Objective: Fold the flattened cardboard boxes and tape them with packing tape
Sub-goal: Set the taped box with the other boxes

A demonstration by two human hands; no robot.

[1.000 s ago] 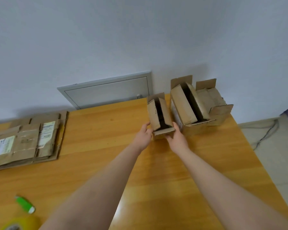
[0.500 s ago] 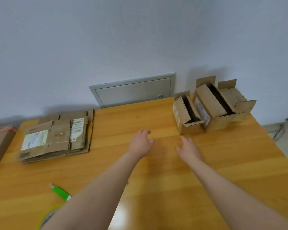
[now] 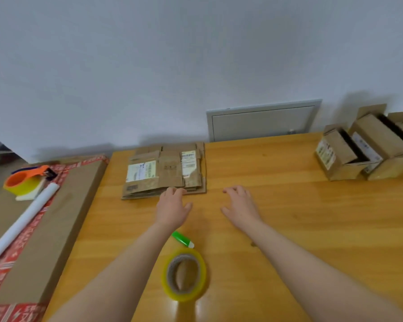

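Wooden table (image 3: 312, 228) against grey wall (image 3: 196, 54); left hand (image 3: 172, 210), right hand (image 3: 240, 205) fingers relaxed, empty.

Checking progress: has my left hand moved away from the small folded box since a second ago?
Yes. The left hand went left, past the wall hatch, to the near edge of the flattened stack.

A stack of flattened cardboard boxes (image 3: 165, 175) lies flat on the table (image 3: 289, 217) toward 11 o'clock. It is brown and creased, with white shipping labels on the top sheets. A roll of clear, yellowish packing tape (image 3: 184, 275) lies flat at 6 o'clock, hole facing up. At 2 o'clock two folded boxes stand touching, the smaller box (image 3: 337, 159) at 9 o'clock of the larger box (image 3: 382, 147), both with top flaps open.
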